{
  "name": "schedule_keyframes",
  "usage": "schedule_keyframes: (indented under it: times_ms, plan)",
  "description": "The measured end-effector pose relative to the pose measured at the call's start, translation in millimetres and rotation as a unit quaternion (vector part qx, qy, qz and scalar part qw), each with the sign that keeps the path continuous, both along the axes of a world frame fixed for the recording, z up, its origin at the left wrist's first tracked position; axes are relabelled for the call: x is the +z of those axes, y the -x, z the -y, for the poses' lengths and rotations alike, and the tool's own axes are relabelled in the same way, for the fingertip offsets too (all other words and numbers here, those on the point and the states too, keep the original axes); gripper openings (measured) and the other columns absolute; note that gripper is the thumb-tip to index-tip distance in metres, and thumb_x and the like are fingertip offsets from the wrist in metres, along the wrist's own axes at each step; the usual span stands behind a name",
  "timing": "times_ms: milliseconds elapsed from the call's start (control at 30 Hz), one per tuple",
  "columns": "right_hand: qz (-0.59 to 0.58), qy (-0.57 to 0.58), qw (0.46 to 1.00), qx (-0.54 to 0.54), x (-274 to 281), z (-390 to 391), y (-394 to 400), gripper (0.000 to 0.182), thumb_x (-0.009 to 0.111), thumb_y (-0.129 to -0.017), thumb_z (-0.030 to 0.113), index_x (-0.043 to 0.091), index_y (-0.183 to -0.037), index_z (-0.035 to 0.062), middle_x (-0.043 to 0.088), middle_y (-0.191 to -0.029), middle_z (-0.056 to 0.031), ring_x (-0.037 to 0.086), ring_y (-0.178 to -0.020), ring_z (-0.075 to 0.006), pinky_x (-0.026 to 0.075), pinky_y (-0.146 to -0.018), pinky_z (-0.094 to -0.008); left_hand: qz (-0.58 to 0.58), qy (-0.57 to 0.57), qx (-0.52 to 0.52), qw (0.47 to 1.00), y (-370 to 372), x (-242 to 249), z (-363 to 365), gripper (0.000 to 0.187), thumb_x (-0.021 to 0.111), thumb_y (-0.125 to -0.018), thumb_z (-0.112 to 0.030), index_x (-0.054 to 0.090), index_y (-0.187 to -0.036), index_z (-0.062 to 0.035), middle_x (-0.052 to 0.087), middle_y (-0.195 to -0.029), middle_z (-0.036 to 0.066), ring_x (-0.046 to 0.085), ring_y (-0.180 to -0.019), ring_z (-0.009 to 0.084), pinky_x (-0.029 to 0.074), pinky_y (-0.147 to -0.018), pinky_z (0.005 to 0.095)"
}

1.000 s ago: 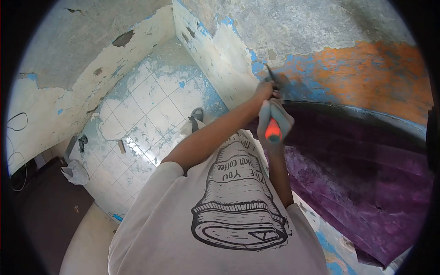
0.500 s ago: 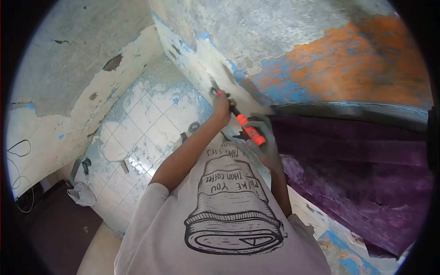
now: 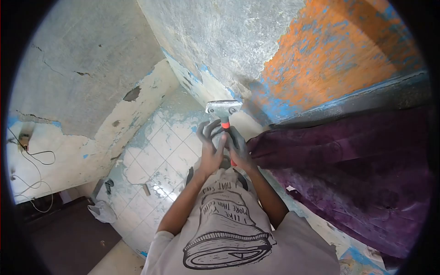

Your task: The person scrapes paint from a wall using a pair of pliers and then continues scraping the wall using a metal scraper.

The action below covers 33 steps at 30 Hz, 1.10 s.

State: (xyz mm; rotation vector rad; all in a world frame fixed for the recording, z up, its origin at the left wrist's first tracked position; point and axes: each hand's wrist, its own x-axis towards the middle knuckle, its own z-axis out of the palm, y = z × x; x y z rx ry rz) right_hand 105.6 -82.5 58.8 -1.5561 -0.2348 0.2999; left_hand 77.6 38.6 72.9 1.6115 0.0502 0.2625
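Note:
A long-handled scraper (image 3: 224, 109) with a wide, dusty blade and a red and black handle points up in front of my chest, its blade near the wall. My right hand (image 3: 239, 149) is closed round the handle, hiding much of it; a red end shows below. Beside it, my left hand (image 3: 211, 149) has its fingers apart and bent, with the thumb close against the handle; whether it touches is hard to see. Grey dust coats the fingers of both hands.
Ahead stands a wall (image 3: 215, 36) of bare grey plaster with orange and blue paint patches (image 3: 321, 64). A purple cloth (image 3: 348, 169) hangs at the right. Paint flakes lie on the tiled floor (image 3: 156, 151). Lower left are a plastic bag (image 3: 103, 211) and loose cables (image 3: 39, 172).
The scraper has swung from a slant, blade against the wall, to nearly upright before me. My left hand has released its grip near the blade and come back beside my right hand.

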Motion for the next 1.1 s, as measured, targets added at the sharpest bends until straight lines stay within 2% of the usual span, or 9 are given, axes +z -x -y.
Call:
schedule_keyframes:
  times_ms: [100,200,267,367,400,533,733,967,1100]
  plan:
    - [-0.074,-0.074,0.995,-0.008,-11,-3,10,0.026,0.041,-0.107,0.025,0.054,-0.106,0.0018,0.046,-0.074,0.0005,0.042,-0.068,-0.007,0.036,-0.06,-0.0242,-0.011,0.024,-0.005,1.0,37,-34,-5,0.056,0.05,-0.102,-0.016,0.018,-0.144,0.0019,0.048,-0.133,0.023,0.05,-0.124,0.0306,0.041,-0.105,0.0399]
    - [-0.091,-0.139,0.983,-0.079,-6,-5,21,0.028,0.043,-0.107,0.03,0.053,-0.111,0.0039,0.048,-0.074,0.002,0.046,-0.065,-0.0063,0.038,-0.058,-0.0224,-0.243,-0.011,-0.181,0.953,63,-52,-22,0.048,0.044,-0.105,-0.026,0.029,-0.142,0.0006,0.051,-0.13,0.02,0.048,-0.127,0.0266,0.041,-0.105,0.0375]
    - [-0.107,-0.147,0.979,-0.096,2,-1,27,0.028,0.042,-0.107,0.029,0.052,-0.109,0.0036,0.051,-0.077,-0.0001,0.049,-0.067,-0.0079,0.041,-0.061,-0.0235,-0.263,0.125,-0.222,0.931,58,-39,-18,0.045,0.038,-0.107,-0.035,0.041,-0.135,-0.0006,0.056,-0.112,0.014,0.055,-0.11,0.0197,0.046,-0.094,0.0328]
    - [-0.096,-0.167,0.972,-0.132,1,0,30,0.026,0.043,-0.106,0.028,0.051,-0.11,0.0029,0.056,-0.082,-0.0043,0.056,-0.073,-0.0118,0.047,-0.068,-0.0264,-0.282,0.139,-0.338,0.887,43,-40,-25,0.043,0.039,-0.107,-0.038,0.046,-0.127,-0.0005,0.054,-0.093,0.005,0.053,-0.088,0.0128,0.045,-0.08,0.0287]
    - [-0.075,-0.163,0.972,-0.152,1,0,28,0.026,0.044,-0.106,0.027,0.051,-0.11,0.0026,0.057,-0.083,-0.0051,0.057,-0.074,-0.0124,0.048,-0.069,-0.0272,-0.276,0.156,-0.331,0.889,41,-58,-24,0.04,0.04,-0.106,-0.04,0.052,-0.11,-0.0018,0.047,-0.079,-0.002,0.045,-0.069,0.0075,0.041,-0.063,0.0248]
    - [-0.04,-0.207,0.955,-0.21,24,-20,14,0.029,0.046,-0.104,0.03,0.052,-0.11,0.0021,0.059,-0.089,-0.0082,0.06,-0.076,-0.0162,0.051,-0.072,-0.0314,-0.301,0.104,-0.342,0.884,25,-57,-52,0.047,0.042,-0.105,-0.045,0.051,-0.079,-0.0066,0.043,-0.062,-0.003,0.041,-0.049,0.0068,0.034,-0.046,0.0241]
    - [-0.064,-0.293,0.922,-0.243,36,-87,-30,0.036,0.047,-0.103,0.041,0.051,-0.101,0.0055,0.043,-0.075,-0.0018,0.04,-0.06,-0.0115,0.037,-0.064,-0.0291,-0.252,0.07,-0.308,0.915,16,-46,-127,0.045,0.044,-0.105,-0.041,0.054,-0.082,-0.0037,0.046,-0.059,-0.001,0.045,-0.051,0.0077,0.037,-0.048,0.0272]
    - [-0.062,-0.315,0.897,-0.303,34,-126,-56,0.045,0.047,-0.101,0.052,0.049,-0.093,0.0075,0.039,-0.069,0.0,0.038,-0.057,-0.0103,0.036,-0.056,-0.027,-0.201,-0.061,-0.314,0.926,-11,-79,-165,0.04,0.051,-0.102,-0.038,0.059,-0.09,-0.0008,0.048,-0.06,0.001,0.044,-0.056,0.0081,0.037,-0.052,0.0293]
    - [-0.095,-0.298,0.9,-0.302,1,-120,-66,0.048,0.049,-0.099,0.056,0.047,-0.087,0.0098,0.041,-0.067,0.0,0.039,-0.056,-0.0101,0.035,-0.054,-0.0268,-0.245,-0.113,-0.305,0.913,-29,-101,-154,0.042,0.063,-0.097,-0.037,0.058,-0.077,-0.0001,0.046,-0.057,0.0,0.04,-0.054,0.0088,0.034,-0.05,0.0312]
